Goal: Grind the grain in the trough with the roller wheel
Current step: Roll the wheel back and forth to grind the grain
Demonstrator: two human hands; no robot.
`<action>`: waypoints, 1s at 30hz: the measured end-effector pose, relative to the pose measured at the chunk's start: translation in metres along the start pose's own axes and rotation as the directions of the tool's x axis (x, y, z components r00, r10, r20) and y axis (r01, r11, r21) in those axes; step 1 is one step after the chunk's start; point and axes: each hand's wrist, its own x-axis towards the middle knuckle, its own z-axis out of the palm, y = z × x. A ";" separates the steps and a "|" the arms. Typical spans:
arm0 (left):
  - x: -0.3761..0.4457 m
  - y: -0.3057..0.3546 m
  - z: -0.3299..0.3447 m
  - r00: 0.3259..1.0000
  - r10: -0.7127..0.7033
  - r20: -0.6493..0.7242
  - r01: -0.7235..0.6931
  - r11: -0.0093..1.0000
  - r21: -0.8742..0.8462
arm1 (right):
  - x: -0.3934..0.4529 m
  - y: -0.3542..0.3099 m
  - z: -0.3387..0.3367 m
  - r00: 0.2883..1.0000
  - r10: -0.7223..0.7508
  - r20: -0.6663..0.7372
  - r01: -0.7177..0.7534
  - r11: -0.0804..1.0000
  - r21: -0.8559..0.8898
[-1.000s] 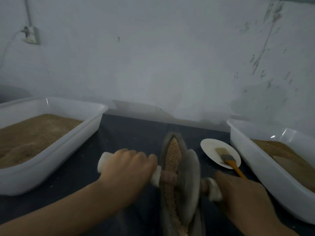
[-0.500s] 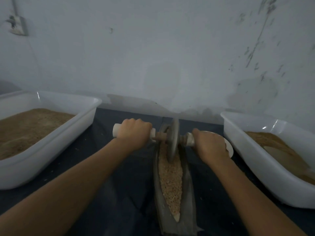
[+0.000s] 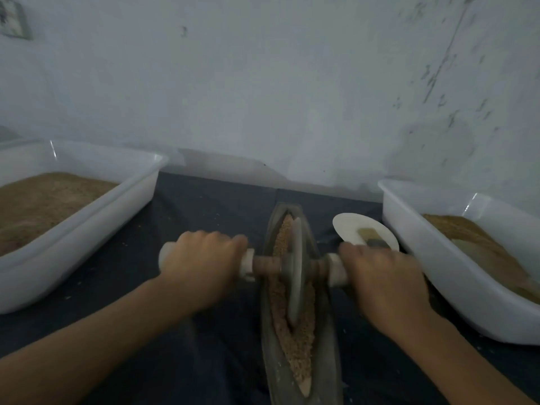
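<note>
A long, narrow grey trough point(image 3: 328, 363) lies lengthwise on the dark cloth, filled with light brown grain point(image 3: 301, 343). The grey roller wheel point(image 3: 294, 267) stands upright in the trough's middle, sunk into the grain. Its wooden axle runs left and right and ends in white handles. My left hand point(image 3: 201, 267) grips the left handle point(image 3: 165, 254). My right hand point(image 3: 382, 276) grips the right handle point(image 3: 336, 268). Both forearms reach in from the bottom edge.
A white tub point(image 3: 96, 223) of brown meal stands at the left, another white tub point(image 3: 432, 276) at the right. A small white plate point(image 3: 353, 226) with a brush point(image 3: 372, 236) sits just beyond my right hand. The grey wall is close behind.
The wheel rolled from the near part of the trough to its far end, then back toward me to the middle. Both hands kept their grip on the handles.
</note>
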 end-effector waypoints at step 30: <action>0.084 -0.009 0.015 0.998 -0.018 0.058 0.019 1.000 -0.019 | 0.062 0.013 0.046 0.977 0.164 0.134 -0.155 0.985 -0.073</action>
